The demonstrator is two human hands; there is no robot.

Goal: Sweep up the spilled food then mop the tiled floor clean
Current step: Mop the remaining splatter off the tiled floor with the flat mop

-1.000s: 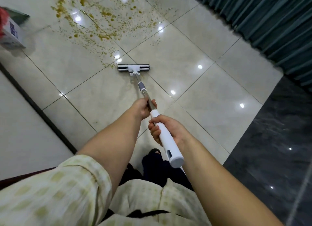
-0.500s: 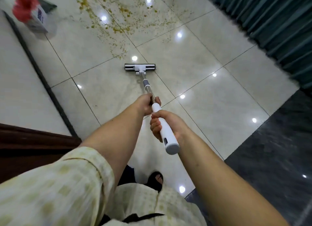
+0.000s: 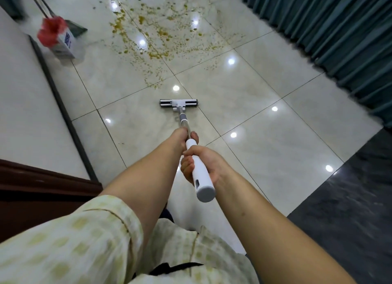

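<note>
Mopping's barely started tbh: both my left hand [image 3: 182,138] and right hand [image 3: 200,164] grip the mop [image 3: 178,103] tight, but yellow food mess [image 3: 157,35] covers the tiles [image 3: 265,143] ahead.

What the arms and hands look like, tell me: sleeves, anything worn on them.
Both forearms are bare from above the elbow down. The left arm comes out of a short, loose sleeve in pale cream cloth with a faded yellow-green check and a stitched hem. Left hand and right hand show no gloves, rings or watch.

mop head [image 3: 178,103] before spilled food [image 3: 158,34]
</note>
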